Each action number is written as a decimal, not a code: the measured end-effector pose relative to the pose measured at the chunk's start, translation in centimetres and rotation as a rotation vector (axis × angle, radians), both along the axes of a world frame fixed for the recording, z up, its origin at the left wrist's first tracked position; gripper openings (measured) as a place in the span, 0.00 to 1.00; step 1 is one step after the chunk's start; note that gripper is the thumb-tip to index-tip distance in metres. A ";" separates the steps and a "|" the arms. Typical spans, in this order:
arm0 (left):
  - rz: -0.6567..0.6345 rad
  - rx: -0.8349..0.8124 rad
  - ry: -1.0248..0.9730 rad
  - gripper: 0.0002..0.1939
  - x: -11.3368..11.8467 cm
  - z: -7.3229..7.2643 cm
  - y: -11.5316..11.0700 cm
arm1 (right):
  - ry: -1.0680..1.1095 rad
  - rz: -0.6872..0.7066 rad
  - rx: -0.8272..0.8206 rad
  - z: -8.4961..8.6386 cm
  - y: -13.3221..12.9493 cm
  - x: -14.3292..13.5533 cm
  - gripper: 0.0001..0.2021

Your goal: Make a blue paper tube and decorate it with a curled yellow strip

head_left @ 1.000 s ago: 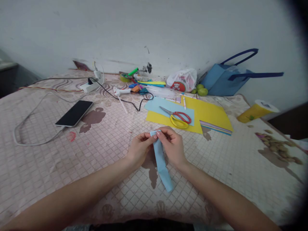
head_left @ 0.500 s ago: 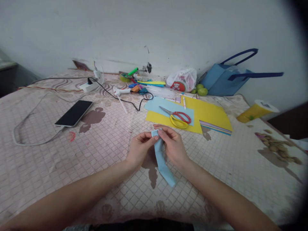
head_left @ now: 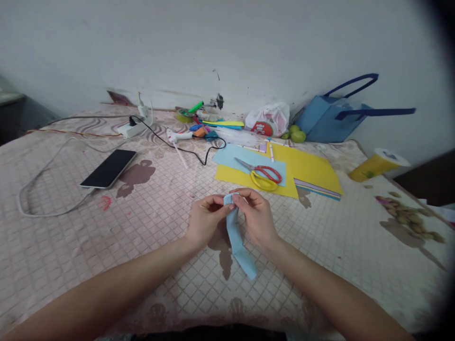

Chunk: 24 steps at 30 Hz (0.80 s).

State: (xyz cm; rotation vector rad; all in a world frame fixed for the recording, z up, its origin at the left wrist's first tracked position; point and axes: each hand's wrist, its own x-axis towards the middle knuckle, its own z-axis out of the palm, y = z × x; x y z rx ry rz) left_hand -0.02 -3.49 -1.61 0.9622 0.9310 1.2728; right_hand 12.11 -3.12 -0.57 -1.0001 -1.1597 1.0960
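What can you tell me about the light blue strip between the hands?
The strip is light blue, long, narrow and matte, looks like paper, and bends partway along. The left hand and right hand pinch its far end; the rest slants toward the person and slightly right, above the patterned tablecloth. Whether its near end touches the cloth is unclear.

Phone (head_left: 108, 169), yellow paper (head_left: 313, 166) on tablecloth (head_left: 71, 251)
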 end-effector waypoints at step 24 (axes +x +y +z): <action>-0.005 -0.141 0.044 0.12 -1.3 1.5 0.9 | -1.143 -0.218 0.151 -0.7 11.2 10.7 0.14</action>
